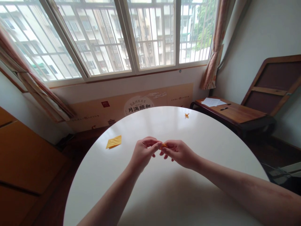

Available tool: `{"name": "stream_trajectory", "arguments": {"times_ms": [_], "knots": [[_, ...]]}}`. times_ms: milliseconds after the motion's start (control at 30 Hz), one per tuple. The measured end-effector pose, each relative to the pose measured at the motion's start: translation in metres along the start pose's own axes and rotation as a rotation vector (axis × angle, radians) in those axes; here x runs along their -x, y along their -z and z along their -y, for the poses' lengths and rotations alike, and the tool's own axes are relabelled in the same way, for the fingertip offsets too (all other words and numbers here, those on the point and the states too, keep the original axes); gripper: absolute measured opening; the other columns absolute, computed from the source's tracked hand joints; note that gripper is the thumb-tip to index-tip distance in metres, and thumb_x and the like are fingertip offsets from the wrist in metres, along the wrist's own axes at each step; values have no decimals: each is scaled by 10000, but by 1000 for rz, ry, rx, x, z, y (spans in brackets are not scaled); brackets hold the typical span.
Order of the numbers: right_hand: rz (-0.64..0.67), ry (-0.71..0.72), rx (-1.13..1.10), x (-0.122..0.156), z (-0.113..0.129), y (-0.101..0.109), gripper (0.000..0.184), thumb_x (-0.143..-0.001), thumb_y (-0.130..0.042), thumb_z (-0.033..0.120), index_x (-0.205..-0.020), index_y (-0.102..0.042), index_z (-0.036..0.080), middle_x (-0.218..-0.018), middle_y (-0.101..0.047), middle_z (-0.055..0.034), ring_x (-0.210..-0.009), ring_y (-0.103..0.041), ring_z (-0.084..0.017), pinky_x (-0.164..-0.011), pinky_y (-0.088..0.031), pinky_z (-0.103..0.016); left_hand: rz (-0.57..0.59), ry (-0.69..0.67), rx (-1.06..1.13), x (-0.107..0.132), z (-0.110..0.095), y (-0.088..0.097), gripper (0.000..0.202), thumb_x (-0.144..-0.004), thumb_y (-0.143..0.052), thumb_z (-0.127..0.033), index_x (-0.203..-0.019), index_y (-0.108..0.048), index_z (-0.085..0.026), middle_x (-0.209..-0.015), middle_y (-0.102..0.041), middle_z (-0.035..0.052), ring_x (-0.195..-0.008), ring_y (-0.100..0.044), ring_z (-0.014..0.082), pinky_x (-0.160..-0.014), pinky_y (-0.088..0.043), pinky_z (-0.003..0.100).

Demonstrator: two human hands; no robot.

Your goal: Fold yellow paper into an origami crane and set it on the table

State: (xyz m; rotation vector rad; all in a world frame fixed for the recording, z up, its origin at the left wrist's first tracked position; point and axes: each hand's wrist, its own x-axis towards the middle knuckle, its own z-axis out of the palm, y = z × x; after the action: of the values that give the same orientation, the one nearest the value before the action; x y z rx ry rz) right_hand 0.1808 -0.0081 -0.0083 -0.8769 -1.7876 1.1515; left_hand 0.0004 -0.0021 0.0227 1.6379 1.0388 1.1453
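Forearms [119, 191] angle in from the lower edge, above a glossy white round tabletop [94, 175], a shadow beneath the right one suggesting that it is held clear of the surface. They bring two bare hands together near the middle, the left hand [145, 150] and the right hand [180, 152] meeting fingertip to fingertip over a small piece of folded orange paper [164, 145]. Both thumbs and forefingers grasp it in a pinch, a grip that appears chosen for control of something so slight, while the other fingers curl loosely below. Its exact folds are hidden by the fingers. Left of the hands lies a flat, creased yellow paper square [113, 142], likely set aside to stay within reach. Farther off, near the far rim, stands a tiny orange folded-paper bird [187, 115], probably parked there out of harm's way. Beyond the rim, white paper sheets [213, 102] and a black pen [224, 109] rest on a low brown wooden table [246, 110]. Behind, barred windows [152, 37] supply daylight, the patterned curtain [213, 66] at right gathered in, presumably to admit it.
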Motion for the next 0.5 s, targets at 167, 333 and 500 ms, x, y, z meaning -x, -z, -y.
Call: {"name": "stream_trajectory", "arguments": {"times_ms": [167,333,500], "knots": [[41,-35,-43,0,-1,0,410,-923,-550,541,-868,-689,159,-861,-737,-87,-721,-708,-187,-494,-475,-223,-4,-2,-10,2,2,-4,247,-764,-752,-365,-729,-744,-120,-747,-653,46,-582,-586,120,-443,-476,197],[77,-118,-154,-3,-5,1,407,-892,-588,553,-880,-672,155,-827,-740,-79,-698,-717,-188,-466,-471,-214,2,-29,-139,1,1,-2,264,-820,-669,-375,-784,-742,-124,-756,-660,61,-589,-585,135,-434,-490,207],[142,-160,-201,-6,-6,2,408,-877,-610,548,-867,-666,144,-798,-738,-82,-671,-713,-178,-445,-463,-197,-32,-112,-315,3,-1,0,194,-824,-621,-286,-727,-720,-151,-801,-666,63,-634,-602,143,-476,-502,204]]}}
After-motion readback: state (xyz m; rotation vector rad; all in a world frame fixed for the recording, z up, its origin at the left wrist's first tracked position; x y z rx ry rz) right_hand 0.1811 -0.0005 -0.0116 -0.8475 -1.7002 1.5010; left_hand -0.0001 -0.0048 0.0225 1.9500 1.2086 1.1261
